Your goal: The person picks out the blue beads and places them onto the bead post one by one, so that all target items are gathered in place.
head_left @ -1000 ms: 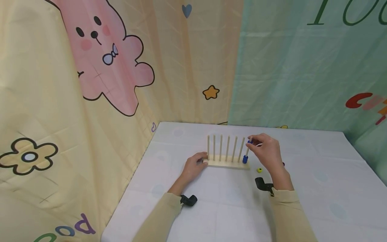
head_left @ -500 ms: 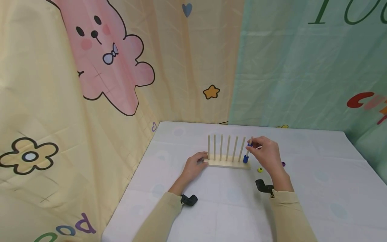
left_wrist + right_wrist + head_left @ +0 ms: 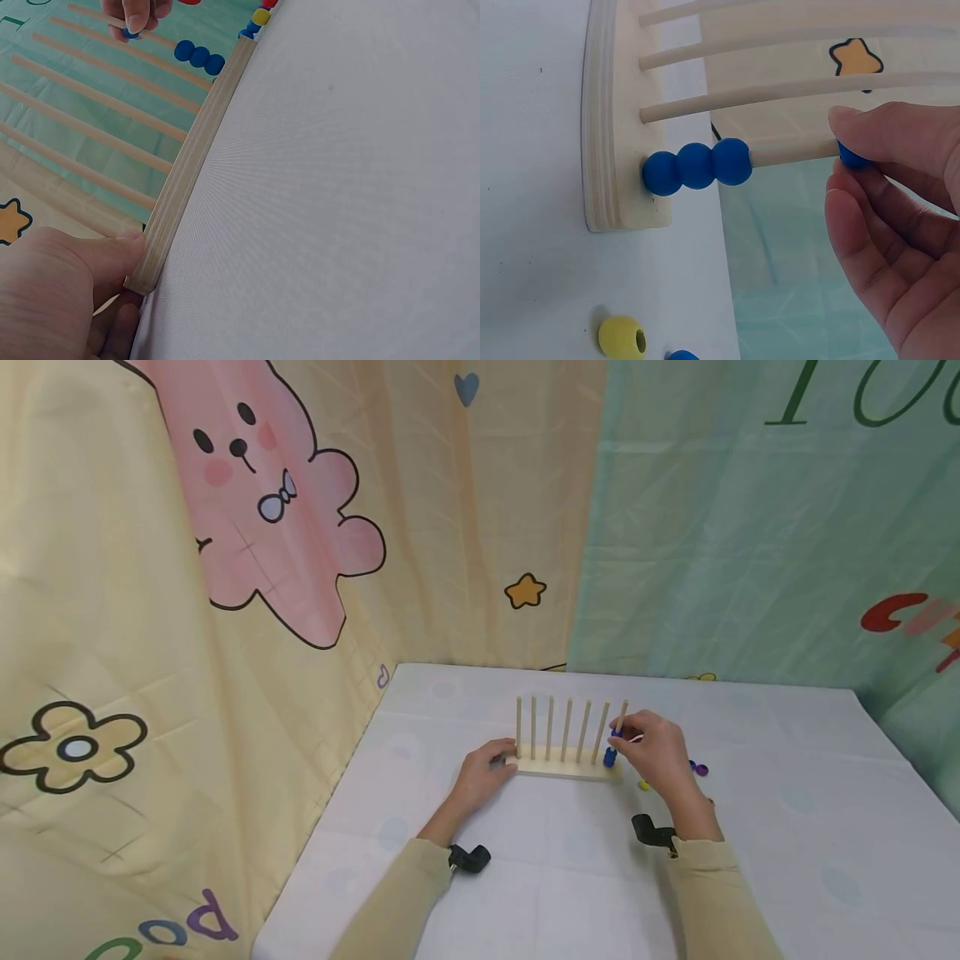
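Observation:
A wooden peg rack (image 3: 562, 767) with a row of upright pegs stands on the table. My left hand (image 3: 478, 777) grips the left end of its base, thumb on one face in the left wrist view. On the rightmost peg, three blue beads (image 3: 697, 166) are stacked against the base. Higher on that same peg is another blue bead (image 3: 852, 156), pinched between the thumb and fingers of my right hand (image 3: 660, 756). A length of bare peg separates it from the stack. The other pegs carry no beads.
Loose beads lie right of the rack: a yellow bead (image 3: 621, 337), a blue bead (image 3: 682, 355) and a purple bead (image 3: 702, 770), partly hidden by the right arm in places. Printed fabric (image 3: 480, 527) hangs behind the white-covered table (image 3: 555, 877).
My right hand has come down along the rightmost peg with the blue bead, baring more of the peg's tip. The left hand keeps its hold on the rack.

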Tool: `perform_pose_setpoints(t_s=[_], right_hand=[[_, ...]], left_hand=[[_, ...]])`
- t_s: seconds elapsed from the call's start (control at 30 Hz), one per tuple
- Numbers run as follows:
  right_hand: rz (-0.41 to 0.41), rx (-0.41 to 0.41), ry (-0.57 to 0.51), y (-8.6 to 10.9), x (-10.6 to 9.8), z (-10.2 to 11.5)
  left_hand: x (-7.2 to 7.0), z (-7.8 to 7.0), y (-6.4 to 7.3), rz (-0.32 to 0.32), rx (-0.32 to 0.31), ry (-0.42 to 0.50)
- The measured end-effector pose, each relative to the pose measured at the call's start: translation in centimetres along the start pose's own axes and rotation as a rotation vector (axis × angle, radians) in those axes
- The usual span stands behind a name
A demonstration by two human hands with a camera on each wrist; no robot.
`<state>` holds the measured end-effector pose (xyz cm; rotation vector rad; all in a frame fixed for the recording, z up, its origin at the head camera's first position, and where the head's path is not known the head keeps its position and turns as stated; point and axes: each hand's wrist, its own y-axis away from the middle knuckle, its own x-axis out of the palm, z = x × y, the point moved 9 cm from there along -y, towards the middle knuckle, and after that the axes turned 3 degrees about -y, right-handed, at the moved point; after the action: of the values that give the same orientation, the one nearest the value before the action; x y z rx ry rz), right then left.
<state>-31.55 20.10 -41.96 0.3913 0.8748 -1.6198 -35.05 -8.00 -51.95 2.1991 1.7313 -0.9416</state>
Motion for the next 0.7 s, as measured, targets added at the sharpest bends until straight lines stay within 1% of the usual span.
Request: perform_pose_setpoints(t_s=[0.2, 0.43, 0.7], right_hand=[[0.017, 0.031, 0.012, 0.3, 0.7, -0.8], [0.044, 0.041, 0.021, 0.4, 1.5, -1.5], [0.063, 0.045, 0.03, 0.5, 2.3, -2.1]], left_hand=[[0.0, -0.2, 0.0, -0.007, 0.017, -0.005], [0.1, 0.0, 0.1, -0.006, 0.006, -0.014], [0.0, -0.2, 0.0, -0.003, 0.01, -0.02]])
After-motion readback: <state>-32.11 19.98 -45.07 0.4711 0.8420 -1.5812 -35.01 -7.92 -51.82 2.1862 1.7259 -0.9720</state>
